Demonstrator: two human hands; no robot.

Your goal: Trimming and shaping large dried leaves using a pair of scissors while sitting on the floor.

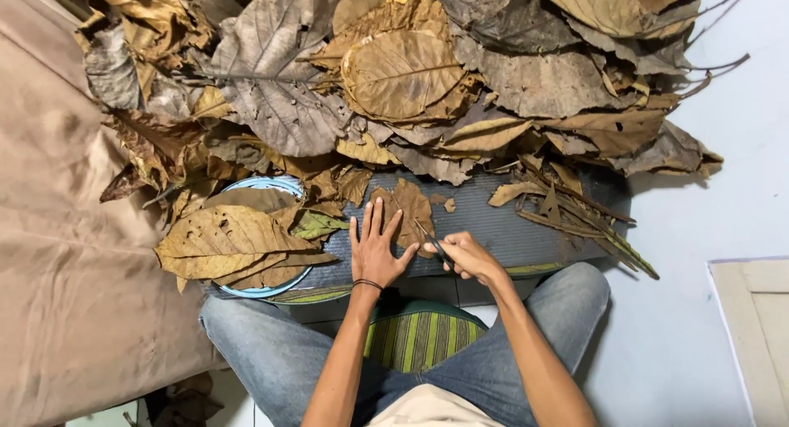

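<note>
— Pale floor [723,172] all around, and what's spread across it?

— A big heap of dry brown leaves [394,73] fills the top of the view, with a tan cloth [57,254] lying along the left side. Just in front of the heap sits a grey ribbed mat [493,221], resting across the knees of the seated person in blue jeans.

— Where are the hands?

— Both are over the mat. The left hand [376,250] lies flat, its fingers [371,217] spread open, pressing down on a small brown leaf [408,207] near the mat's middle. The right hand [468,256] is just beside it, fingers curled closed around a thin dark blade-like tool [431,243] whose tip points toward the leaf's edge. I cannot tell whether the tip touches the leaf.

— Anything else nearby?

— A round light-blue basin [271,184] stands left of the mat, piled with flat leaves, a large yellow-brown one on top. On the mat's right end lies a bundle of thin leaf strips and stalks [588,221]. A green striped cushion [415,336] shows between the knees.
</note>
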